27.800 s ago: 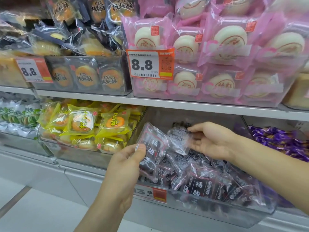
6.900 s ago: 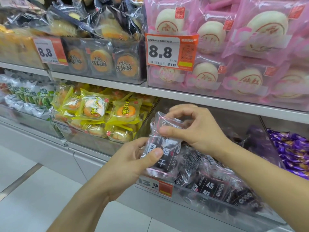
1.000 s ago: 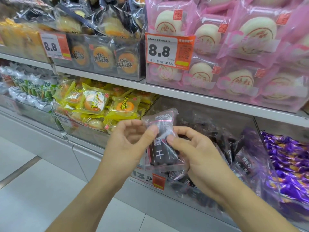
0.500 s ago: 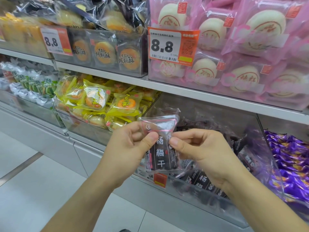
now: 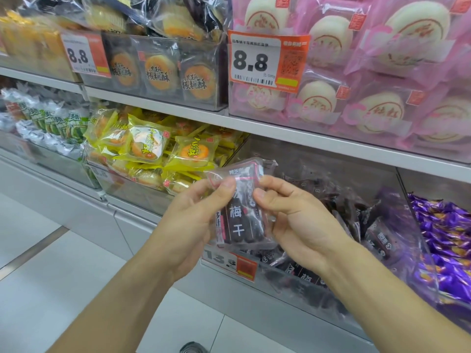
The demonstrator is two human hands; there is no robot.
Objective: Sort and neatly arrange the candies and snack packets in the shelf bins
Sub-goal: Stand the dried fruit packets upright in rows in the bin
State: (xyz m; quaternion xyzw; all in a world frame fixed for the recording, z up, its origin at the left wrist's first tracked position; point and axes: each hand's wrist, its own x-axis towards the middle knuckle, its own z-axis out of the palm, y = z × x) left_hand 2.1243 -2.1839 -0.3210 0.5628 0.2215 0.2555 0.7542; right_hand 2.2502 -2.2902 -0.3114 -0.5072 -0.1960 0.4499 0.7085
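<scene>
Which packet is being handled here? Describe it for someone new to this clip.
Find the lower shelf's clear bin of dark packets. In front of it, the left hand and right hand pinch one clear packet: the only one lifted out.

I see my left hand and right hand side by side in front of the lower shelf, pinching a clear plastic packet with a dark centre upright between them. Behind and below it sits the clear plastic bin of matching dark packets. The yellow-wrapped pastry packets lie to its left, the purple foil candies to its right. On the white metal shelf board above stand the pink-wrapped round buns.
</scene>
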